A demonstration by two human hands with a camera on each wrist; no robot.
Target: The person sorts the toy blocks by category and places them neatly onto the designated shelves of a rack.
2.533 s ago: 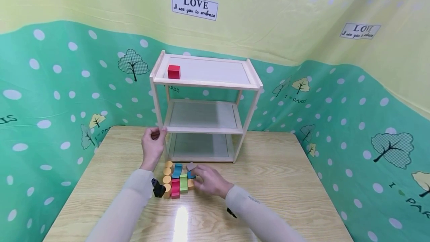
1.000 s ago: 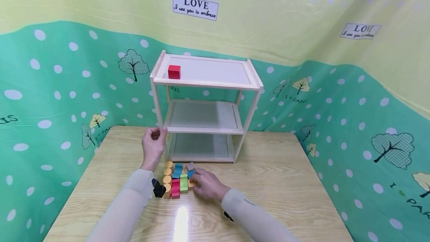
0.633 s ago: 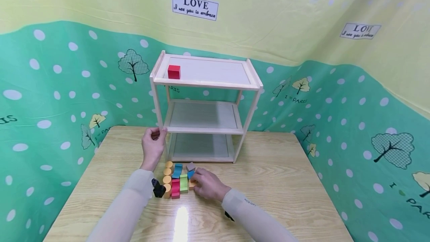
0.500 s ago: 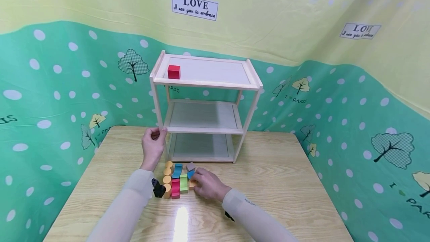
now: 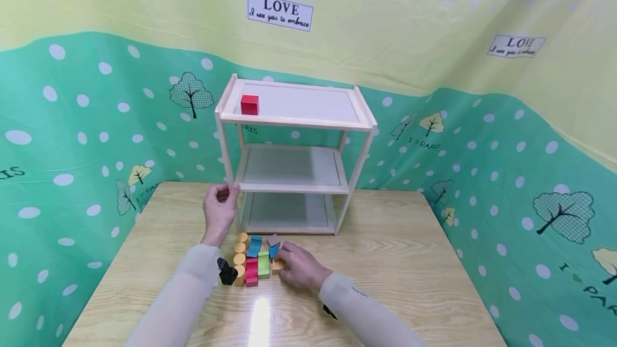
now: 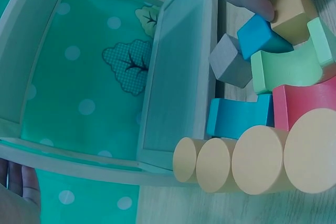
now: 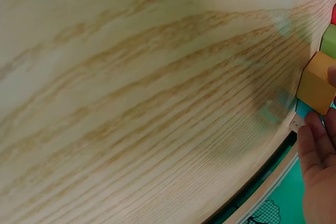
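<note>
My right hand (image 5: 300, 265) pinches an orange block (image 6: 294, 14) between thumb and fingers, low over the table. Beside it stand a blue block (image 6: 260, 38), a grey block (image 5: 273, 240) and a green curved block (image 5: 263, 265). A red curved block (image 5: 251, 272) and a blue curved block (image 5: 254, 246) lie further left, bordered by a row of several pale orange cylinders (image 5: 239, 258). My left hand (image 5: 219, 205) holds the left post of the white three-tier shelf (image 5: 294, 188) at middle-tier height, fingers curled; its grip is partly hidden in the left wrist view.
On the shelf's top tier, near the left end, sits a red block (image 5: 249, 105). The wooden table (image 5: 385, 261) extends to both sides of the blocks. A patterned green and yellow cloth (image 5: 120, 79) hangs behind and around it.
My right hand has shifted slightly left and now pinches the orange block, which has moved slightly to the right, away from the green curved block. My left hand stays at the shelf post.
</note>
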